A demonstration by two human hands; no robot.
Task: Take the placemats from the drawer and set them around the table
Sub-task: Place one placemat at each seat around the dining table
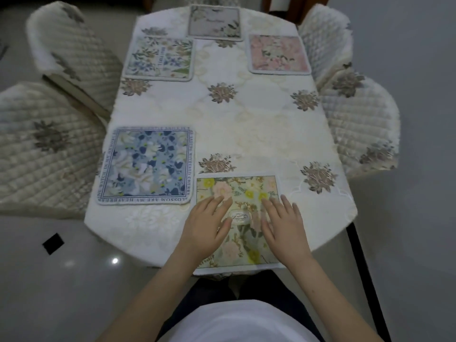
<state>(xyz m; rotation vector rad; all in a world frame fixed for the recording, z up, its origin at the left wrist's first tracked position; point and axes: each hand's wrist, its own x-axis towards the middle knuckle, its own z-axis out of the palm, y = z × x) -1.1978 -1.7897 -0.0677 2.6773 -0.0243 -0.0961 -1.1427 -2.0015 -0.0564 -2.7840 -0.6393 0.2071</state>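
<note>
The yellow mat [238, 220] lies at the lower centre of the frame on the table [259, 124], its long axis running up the frame and its near edge overhanging. The left hand [206, 229] and right hand [285, 229] press flat on it, fingers straight and spread. Four other mats sit farther up: blue mat [145, 166], white mat [159, 58], grey mat [214, 22], pink mat [278, 54].

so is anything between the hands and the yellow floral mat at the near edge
Nothing visible. The left hand and right hand both lie flat, fingers straight, directly on the yellow floral placemat, which rests at the near edge of the table.
</note>
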